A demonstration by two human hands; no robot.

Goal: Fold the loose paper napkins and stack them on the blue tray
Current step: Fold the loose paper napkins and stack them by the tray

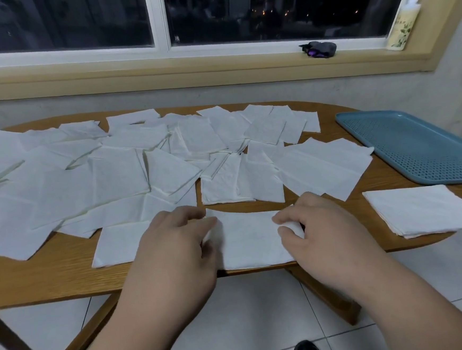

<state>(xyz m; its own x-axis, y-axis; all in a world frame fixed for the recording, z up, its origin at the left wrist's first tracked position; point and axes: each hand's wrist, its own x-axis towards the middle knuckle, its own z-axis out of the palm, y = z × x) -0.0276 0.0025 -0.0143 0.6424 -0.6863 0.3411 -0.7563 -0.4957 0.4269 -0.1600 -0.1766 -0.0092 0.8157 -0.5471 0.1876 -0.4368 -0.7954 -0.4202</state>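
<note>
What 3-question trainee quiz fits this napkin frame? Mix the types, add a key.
1. True or false: the blue tray already holds folded napkins.
2. The stack of folded napkins lies: A) on the tray; B) on the table, nearer the person than the tray; C) on the windowsill.
3. Fill in: the left hand and right hand each pinch an end of the same ____.

Key: 1 false, the tray is bare; 2 B; 3 napkin.

Oval wooden table, white tiled floor, dark window.
</note>
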